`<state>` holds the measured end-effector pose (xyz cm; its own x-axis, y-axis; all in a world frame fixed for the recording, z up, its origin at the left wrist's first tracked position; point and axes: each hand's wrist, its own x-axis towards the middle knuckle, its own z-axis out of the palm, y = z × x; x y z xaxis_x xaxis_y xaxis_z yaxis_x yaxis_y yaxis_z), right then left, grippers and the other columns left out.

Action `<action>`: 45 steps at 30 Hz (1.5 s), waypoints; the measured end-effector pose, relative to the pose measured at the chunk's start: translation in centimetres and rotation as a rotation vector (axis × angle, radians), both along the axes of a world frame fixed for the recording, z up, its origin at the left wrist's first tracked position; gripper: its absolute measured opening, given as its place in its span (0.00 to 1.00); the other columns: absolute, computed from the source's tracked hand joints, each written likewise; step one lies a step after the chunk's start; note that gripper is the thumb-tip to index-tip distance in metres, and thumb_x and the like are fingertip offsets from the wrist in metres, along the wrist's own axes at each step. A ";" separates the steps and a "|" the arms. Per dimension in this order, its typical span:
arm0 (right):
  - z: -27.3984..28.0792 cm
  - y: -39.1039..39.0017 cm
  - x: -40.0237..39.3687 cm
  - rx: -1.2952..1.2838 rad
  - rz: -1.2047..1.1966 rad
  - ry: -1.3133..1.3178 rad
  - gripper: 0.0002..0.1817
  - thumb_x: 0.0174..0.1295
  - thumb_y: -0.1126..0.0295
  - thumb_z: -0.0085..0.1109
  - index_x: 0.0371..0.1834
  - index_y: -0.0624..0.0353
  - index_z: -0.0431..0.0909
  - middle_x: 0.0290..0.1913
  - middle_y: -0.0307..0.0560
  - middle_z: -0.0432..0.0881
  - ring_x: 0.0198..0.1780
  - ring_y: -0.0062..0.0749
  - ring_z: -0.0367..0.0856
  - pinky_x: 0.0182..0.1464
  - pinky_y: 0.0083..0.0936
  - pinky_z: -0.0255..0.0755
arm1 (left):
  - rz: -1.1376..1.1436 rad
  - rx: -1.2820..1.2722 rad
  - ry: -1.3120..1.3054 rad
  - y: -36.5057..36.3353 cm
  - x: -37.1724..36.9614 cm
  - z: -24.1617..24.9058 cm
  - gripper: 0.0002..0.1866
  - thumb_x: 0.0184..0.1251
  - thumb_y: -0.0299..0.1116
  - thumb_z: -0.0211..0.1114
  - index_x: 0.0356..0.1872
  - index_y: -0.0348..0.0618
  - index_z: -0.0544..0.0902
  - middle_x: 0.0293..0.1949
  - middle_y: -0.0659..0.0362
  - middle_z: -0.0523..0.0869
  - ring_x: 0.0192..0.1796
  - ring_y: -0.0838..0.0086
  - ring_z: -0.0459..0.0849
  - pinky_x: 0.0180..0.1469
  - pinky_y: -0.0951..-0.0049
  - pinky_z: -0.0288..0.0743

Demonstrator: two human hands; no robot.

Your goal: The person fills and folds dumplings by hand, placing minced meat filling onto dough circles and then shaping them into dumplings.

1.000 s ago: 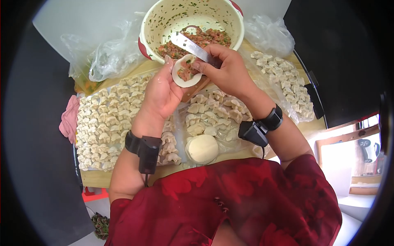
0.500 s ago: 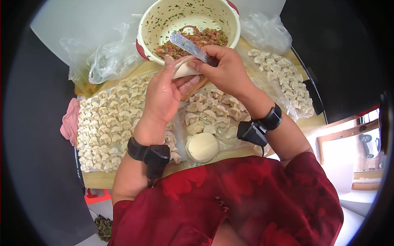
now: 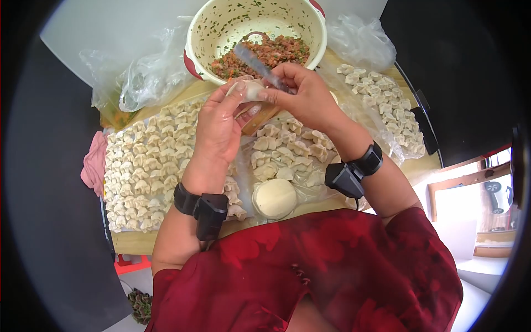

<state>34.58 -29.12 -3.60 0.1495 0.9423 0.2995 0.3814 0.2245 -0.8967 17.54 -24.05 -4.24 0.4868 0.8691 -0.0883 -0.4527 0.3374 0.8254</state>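
Note:
A folded dough wrapper (image 3: pixel 252 91) is pinched between both hands, just in front of the large cream bowl (image 3: pixel 199 55). My left hand (image 3: pixel 221 119) holds its left side with thumb and fingers. My right hand (image 3: pixel 304 95) presses its right side and also holds a metal spatula (image 3: pixel 253 60), slightly blurred, pointing up and left over the bowl. Minced filling (image 3: pixel 276 50) with green bits lies in the bowl. Below the hands are finished dumplings (image 3: pixel 290 146) on plastic and a round stack of wrappers (image 3: pixel 276 198).
Rows of dumplings (image 3: pixel 149 166) cover the left of the wooden table (image 3: pixel 130 243); more dumplings (image 3: pixel 387 108) lie at the right. Clear plastic bags (image 3: pixel 152 77) sit left of the bowl, another bag (image 3: pixel 362 41) right of it. A pink cloth (image 3: pixel 94 164) hangs at the left edge.
The wrapper has been folded further and its edges brought together. The fingers of my left hand have curled in around it. The spatula has shifted slightly right.

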 end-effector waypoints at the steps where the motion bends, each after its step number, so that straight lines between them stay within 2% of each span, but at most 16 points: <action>1: 0.0 0.0 0.1 -0.048 0.035 0.044 0.12 0.58 0.66 0.68 0.40 0.58 0.77 0.32 0.30 0.76 0.33 0.12 0.69 0.34 0.14 0.66 | 0.013 0.018 0.027 -0.1 0.0 0.0 0.13 0.68 0.33 0.63 0.50 0.40 0.80 0.44 0.61 0.84 0.45 0.79 0.82 0.45 0.77 0.75; 5: 0.3 -0.2 0.2 -0.053 0.025 0.011 0.12 0.56 0.66 0.69 0.37 0.59 0.78 0.29 0.36 0.77 0.32 0.17 0.71 0.35 0.20 0.68 | -0.016 0.118 0.083 0.7 -0.6 -0.9 0.13 0.67 0.33 0.65 0.50 0.42 0.81 0.43 0.63 0.85 0.43 0.82 0.80 0.43 0.79 0.72; 7: -0.5 0.1 -0.2 0.154 -0.004 0.065 0.10 0.57 0.67 0.68 0.34 0.59 0.78 0.26 0.34 0.75 0.29 0.16 0.69 0.33 0.19 0.67 | -0.055 0.121 0.032 0.8 -0.7 -1.0 0.13 0.65 0.34 0.66 0.49 0.42 0.82 0.43 0.64 0.85 0.41 0.83 0.79 0.42 0.80 0.70; 10: -0.4 -0.2 -0.5 0.111 0.079 0.141 0.08 0.60 0.70 0.66 0.36 0.58 0.77 0.27 0.27 0.73 0.30 0.09 0.67 0.32 0.12 0.63 | -0.085 0.114 -0.016 0.4 -0.7 -0.6 0.13 0.66 0.33 0.66 0.49 0.41 0.82 0.43 0.63 0.85 0.42 0.83 0.79 0.43 0.80 0.71; 14: -0.3 -0.7 0.1 0.074 0.026 0.012 0.07 0.60 0.71 0.66 0.36 0.59 0.77 0.28 0.26 0.73 0.30 0.09 0.67 0.31 0.12 0.63 | -0.075 0.140 0.008 -0.1 -0.5 -0.2 0.13 0.66 0.32 0.66 0.49 0.40 0.82 0.44 0.62 0.85 0.42 0.82 0.80 0.44 0.80 0.74; 16: 0.1 -1.0 0.2 0.087 0.000 0.039 0.09 0.57 0.68 0.68 0.34 0.60 0.77 0.24 0.32 0.72 0.28 0.17 0.66 0.31 0.20 0.65 | -0.024 0.232 0.143 -0.1 -0.5 0.1 0.16 0.66 0.33 0.66 0.52 0.38 0.80 0.46 0.60 0.85 0.40 0.78 0.81 0.44 0.76 0.75; 19: 0.4 -1.2 0.0 0.143 0.002 0.042 0.09 0.57 0.69 0.68 0.34 0.60 0.77 0.24 0.34 0.72 0.27 0.17 0.65 0.30 0.20 0.64 | 0.021 0.276 0.169 -0.3 -0.3 0.0 0.13 0.65 0.33 0.67 0.48 0.38 0.83 0.44 0.61 0.85 0.39 0.83 0.82 0.38 0.81 0.75; 26: 0.5 -1.7 -0.1 0.207 -0.012 -0.066 0.08 0.56 0.72 0.65 0.36 0.61 0.77 0.23 0.39 0.72 0.26 0.20 0.66 0.30 0.21 0.65 | 0.126 0.482 0.358 -0.6 -0.2 -0.4 0.12 0.61 0.32 0.70 0.44 0.38 0.85 0.37 0.63 0.86 0.35 0.85 0.80 0.34 0.84 0.72; 28: 0.7 -2.0 -0.8 0.301 -0.071 -0.074 0.06 0.54 0.77 0.60 0.36 0.61 0.77 0.24 0.44 0.74 0.25 0.28 0.70 0.30 0.24 0.67 | 0.157 0.524 0.318 -1.1 0.2 0.0 0.11 0.60 0.30 0.70 0.42 0.38 0.85 0.33 0.64 0.85 0.32 0.85 0.79 0.32 0.84 0.72; 29: 0.7 -2.0 -1.0 0.300 -0.083 -0.072 0.06 0.54 0.77 0.60 0.36 0.61 0.77 0.24 0.44 0.74 0.25 0.28 0.70 0.30 0.24 0.67 | 0.144 0.527 0.318 -1.3 0.3 -0.1 0.11 0.60 0.30 0.70 0.42 0.38 0.85 0.33 0.64 0.85 0.32 0.85 0.79 0.32 0.84 0.72; 32: 0.8 -2.5 -1.4 0.331 -0.134 -0.147 0.10 0.47 0.81 0.53 0.33 0.60 0.75 0.27 0.53 0.76 0.29 0.46 0.76 0.31 0.31 0.69 | 0.190 0.552 0.289 -1.7 1.2 -0.3 0.08 0.60 0.28 0.70 0.39 0.37 0.84 0.30 0.64 0.84 0.28 0.86 0.77 0.31 0.84 0.71; 36: 0.5 -3.0 -1.9 0.413 -0.188 -0.095 0.07 0.47 0.80 0.55 0.31 0.60 0.73 0.26 0.52 0.75 0.28 0.47 0.75 0.31 0.32 0.70 | 0.207 0.579 0.231 -1.9 1.9 -1.0 0.06 0.61 0.25 0.69 0.37 0.37 0.81 0.32 0.62 0.83 0.30 0.83 0.76 0.33 0.82 0.69; 40: -0.6 -3.6 -1.7 0.364 -0.206 0.041 0.06 0.51 0.79 0.55 0.32 0.61 0.70 0.26 0.53 0.76 0.29 0.49 0.76 0.33 0.34 0.71 | 0.190 0.570 0.147 -2.1 2.9 -1.8 0.05 0.63 0.25 0.67 0.37 0.38 0.79 0.33 0.62 0.82 0.31 0.82 0.75 0.33 0.81 0.69; 42: -0.7 -4.1 -0.9 0.358 -0.224 0.011 0.06 0.53 0.77 0.56 0.33 0.61 0.70 0.27 0.54 0.77 0.30 0.51 0.77 0.34 0.36 0.72 | 0.151 0.560 0.134 -2.0 2.9 -1.9 0.06 0.63 0.24 0.67 0.38 0.38 0.79 0.33 0.62 0.82 0.33 0.82 0.76 0.34 0.81 0.70; 44: -0.4 -5.0 0.4 0.244 -0.149 -0.131 0.09 0.55 0.78 0.57 0.38 0.59 0.72 0.28 0.49 0.74 0.29 0.38 0.75 0.32 0.29 0.69 | 0.161 0.543 0.202 -2.4 2.9 -1.2 0.06 0.62 0.22 0.67 0.39 0.37 0.81 0.32 0.61 0.83 0.32 0.81 0.79 0.35 0.81 0.76; 45: 0.0 -5.6 1.1 0.244 -0.154 -0.134 0.09 0.55 0.78 0.57 0.38 0.59 0.72 0.28 0.49 0.74 0.29 0.38 0.75 0.32 0.29 0.69 | 0.156 0.543 0.197 -2.7 3.0 -0.8 0.06 0.62 0.22 0.67 0.39 0.37 0.81 0.32 0.61 0.83 0.32 0.81 0.79 0.35 0.81 0.76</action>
